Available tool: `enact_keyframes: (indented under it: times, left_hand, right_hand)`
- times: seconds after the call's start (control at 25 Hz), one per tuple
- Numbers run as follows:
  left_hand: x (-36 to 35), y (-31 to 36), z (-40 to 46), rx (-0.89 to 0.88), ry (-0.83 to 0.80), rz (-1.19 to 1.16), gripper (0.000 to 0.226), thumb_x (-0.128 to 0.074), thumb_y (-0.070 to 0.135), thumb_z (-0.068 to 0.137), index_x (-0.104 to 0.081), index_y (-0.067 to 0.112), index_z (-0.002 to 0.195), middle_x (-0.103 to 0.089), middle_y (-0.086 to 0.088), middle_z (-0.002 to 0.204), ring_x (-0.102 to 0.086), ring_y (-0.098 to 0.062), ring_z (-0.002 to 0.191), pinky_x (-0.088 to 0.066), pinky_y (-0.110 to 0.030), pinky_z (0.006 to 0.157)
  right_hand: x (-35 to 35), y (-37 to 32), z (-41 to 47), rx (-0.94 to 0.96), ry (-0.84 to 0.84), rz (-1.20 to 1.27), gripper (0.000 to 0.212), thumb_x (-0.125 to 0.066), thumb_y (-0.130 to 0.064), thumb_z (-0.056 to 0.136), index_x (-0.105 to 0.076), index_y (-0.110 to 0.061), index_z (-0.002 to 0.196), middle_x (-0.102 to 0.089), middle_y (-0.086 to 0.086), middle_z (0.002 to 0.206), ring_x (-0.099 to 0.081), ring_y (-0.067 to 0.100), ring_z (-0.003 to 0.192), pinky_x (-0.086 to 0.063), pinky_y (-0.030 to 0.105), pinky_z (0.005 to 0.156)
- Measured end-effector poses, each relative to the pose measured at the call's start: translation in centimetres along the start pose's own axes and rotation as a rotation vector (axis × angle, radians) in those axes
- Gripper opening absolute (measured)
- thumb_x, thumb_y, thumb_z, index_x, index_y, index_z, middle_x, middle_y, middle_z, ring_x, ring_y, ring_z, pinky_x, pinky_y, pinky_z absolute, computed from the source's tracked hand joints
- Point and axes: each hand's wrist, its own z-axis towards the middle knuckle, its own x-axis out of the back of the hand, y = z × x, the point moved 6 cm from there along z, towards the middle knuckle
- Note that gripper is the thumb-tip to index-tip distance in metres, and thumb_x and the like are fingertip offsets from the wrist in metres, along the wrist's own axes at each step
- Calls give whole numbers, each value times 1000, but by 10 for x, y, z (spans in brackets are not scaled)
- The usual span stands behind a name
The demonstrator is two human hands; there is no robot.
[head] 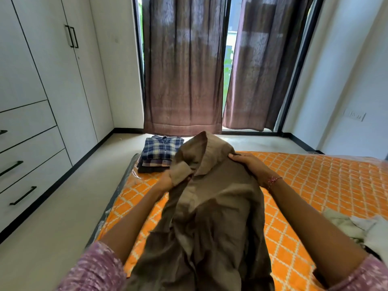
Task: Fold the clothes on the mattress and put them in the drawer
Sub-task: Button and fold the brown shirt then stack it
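Note:
A brown collared shirt [212, 206] hangs lifted over the orange patterned mattress [315, 181], its collar toward the window. My left hand [168, 181] grips the shirt by a cuff and the fabric near the collar. My right hand [249, 166] holds the shirt's right shoulder, fingers curled over the cloth. A stack of folded shirts [159, 153], blue plaid on top, sits on the mattress's far left corner. White drawers [27, 156] with black handles are shut at the left.
Unfolded pale clothes [361, 229] lie in a heap at the mattress's right edge. Bare floor runs between the mattress and the wardrobe [52, 59]. Brown curtains [184, 70] hang over the window beyond the mattress.

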Motion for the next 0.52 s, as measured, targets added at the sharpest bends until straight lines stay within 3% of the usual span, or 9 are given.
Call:
enact_keyframes:
  times: [0.12, 0.24, 0.28, 0.36, 0.4, 0.44, 0.48, 0.52]
  left_hand:
    - [39, 19, 7, 131, -80, -88, 20, -69, 1, 81, -68, 6, 100, -73, 6, 84, -65, -18, 90, -50, -9, 66]
    - [51, 46, -3, 297, -328, -297, 22, -52, -3, 89, -64, 9, 101, -72, -6, 94, -70, -18, 82, -57, -23, 69]
    - [54, 43, -8, 370, -420, -200, 24, -51, -4, 89, -62, 10, 105, -70, -8, 101, -70, -18, 87, -57, -26, 72]
    - [63, 39, -15, 366, -533, 374, 25, -64, 6, 85, -59, 11, 109, -64, -12, 117, -65, -23, 102, -55, -30, 84]
    - [74, 41, -13, 312, -490, 681, 29, -71, 15, 82, -60, 11, 108, -62, -13, 121, -63, -23, 104, -53, -28, 85]
    - [83, 51, -11, 222, -393, 842, 32, -74, 23, 79, -63, 11, 106, -62, -13, 120, -62, -20, 100, -52, -24, 82]
    - [89, 67, -13, 115, -304, 736, 29, -75, 30, 77, -67, 14, 100, -66, -10, 114, -62, -15, 94, -51, -19, 76]
    - [92, 81, -19, 39, -307, 408, 24, -75, 36, 74, -71, 19, 91, -69, -4, 104, -62, -9, 87, -50, -16, 72]
  right_hand:
    - [19, 0, 9, 52, 130, -194, 23, -58, -19, 92, -68, -5, 107, -71, 9, 96, -67, 18, 83, -56, 20, 73]
    - [23, -12, 15, 98, 233, -106, 21, -60, -15, 91, -68, -3, 106, -71, 12, 93, -68, 11, 70, -57, 23, 71]
    - [22, -19, 15, 115, 222, -100, 20, -60, -14, 91, -68, -3, 105, -71, 9, 89, -68, 9, 67, -58, 24, 69]
    - [15, -29, 14, 141, 153, -144, 17, -60, -14, 91, -69, -5, 101, -74, 1, 79, -69, 8, 67, -56, 22, 66]
    - [10, -35, 12, 149, 116, -166, 16, -60, -15, 91, -70, -5, 99, -74, -1, 76, -69, 7, 67, -55, 19, 64]
    - [6, -39, 11, 158, 92, -167, 16, -60, -15, 91, -70, -6, 98, -74, -2, 75, -69, 8, 68, -55, 18, 63]
    - [4, -43, 10, 168, 82, -142, 17, -59, -16, 91, -70, -6, 99, -74, -1, 78, -69, 9, 70, -55, 19, 65]
    - [5, -47, 10, 179, 85, -92, 18, -59, -16, 91, -70, -5, 100, -75, 1, 81, -70, 11, 73, -56, 20, 67]
